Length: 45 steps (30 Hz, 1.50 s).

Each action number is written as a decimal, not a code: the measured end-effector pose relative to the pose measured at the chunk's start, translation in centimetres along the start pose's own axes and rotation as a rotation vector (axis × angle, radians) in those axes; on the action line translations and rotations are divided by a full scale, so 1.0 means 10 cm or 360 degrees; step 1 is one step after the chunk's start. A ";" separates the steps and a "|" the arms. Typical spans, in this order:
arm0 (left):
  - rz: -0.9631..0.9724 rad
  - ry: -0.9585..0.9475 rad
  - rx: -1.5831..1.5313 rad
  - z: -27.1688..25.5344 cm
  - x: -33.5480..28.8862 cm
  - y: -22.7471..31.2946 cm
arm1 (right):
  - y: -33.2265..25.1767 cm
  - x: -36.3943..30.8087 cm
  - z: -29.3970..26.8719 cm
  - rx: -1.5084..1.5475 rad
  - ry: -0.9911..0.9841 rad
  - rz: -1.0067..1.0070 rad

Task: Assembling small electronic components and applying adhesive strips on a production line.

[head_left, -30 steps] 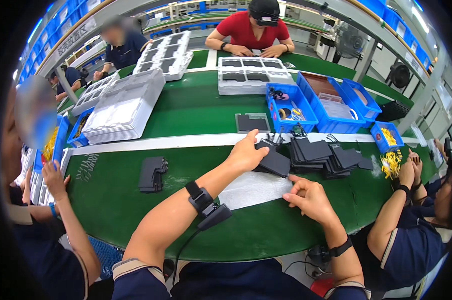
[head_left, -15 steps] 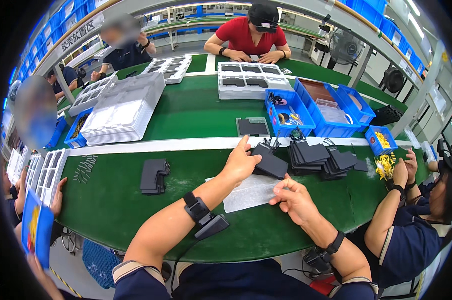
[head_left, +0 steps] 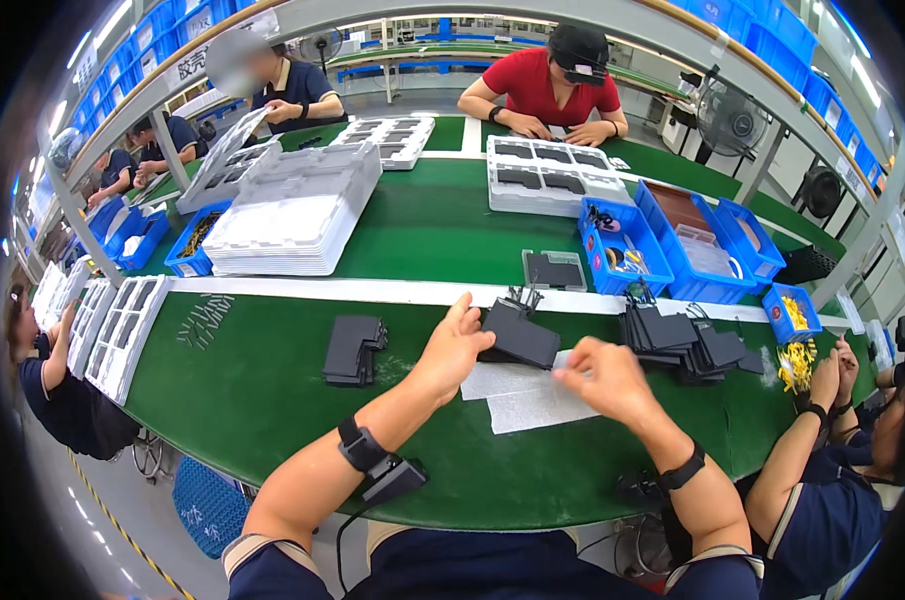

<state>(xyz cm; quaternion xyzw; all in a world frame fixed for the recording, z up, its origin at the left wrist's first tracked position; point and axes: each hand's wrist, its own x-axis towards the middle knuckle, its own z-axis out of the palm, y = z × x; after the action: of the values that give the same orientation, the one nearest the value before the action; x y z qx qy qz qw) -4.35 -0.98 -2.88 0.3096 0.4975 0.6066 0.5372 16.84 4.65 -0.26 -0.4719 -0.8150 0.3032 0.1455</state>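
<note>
My left hand (head_left: pixel 447 352) grips the left end of a flat black L-shaped piece (head_left: pixel 523 338), thumb at its edge and forefinger stretched out. Thin dark leads stick up behind this piece. At its right end is my right hand (head_left: pixel 613 382), blurred, thumb and fingers drawn together in a pinch; whatever lies between them is too smeared to name. Whitish sheets (head_left: pixel 541 408) lie on the green table under and in front of the piece. A stack of similar black pieces (head_left: pixel 355 348) sits to the left, and a looser pile (head_left: pixel 678 335) with leads to the right.
Beyond the white strip (head_left: pixel 373 288) stand stacked clear trays (head_left: pixel 283 220), a tray of black pieces (head_left: pixel 548 172), a small clear case (head_left: pixel 554 270) and blue bins (head_left: pixel 623 240). Yellow parts (head_left: pixel 798 362) lie by a co-worker's hands (head_left: pixel 833 375) at right. Other people sit around the table.
The view has shifted left. My left hand and the black piece have moved left, away from the right-hand pile. My right hand has closed from a looser curl, and more of the sheets shows.
</note>
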 end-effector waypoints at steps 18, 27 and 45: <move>0.0143 -0.0664 -0.0135 -0.17 -0.17 -0.15 | -0.04 0.31 0.26 0.0032 0.0150 -0.0800; 0.0020 -0.0495 -0.0191 -0.14 -0.25 -0.14 | 0.05 0.32 0.37 -0.0069 0.0303 -0.0952; -0.0008 -0.0699 -0.0449 -0.14 -0.15 -0.16 | 0.10 0.41 0.26 -0.0071 0.0335 -0.0903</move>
<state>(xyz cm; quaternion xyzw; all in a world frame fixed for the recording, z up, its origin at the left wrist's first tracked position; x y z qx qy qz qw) -4.73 -2.94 -4.55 0.3545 0.2802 0.5870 0.6717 14.08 7.58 -3.11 -0.2572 -0.9012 0.1820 0.2978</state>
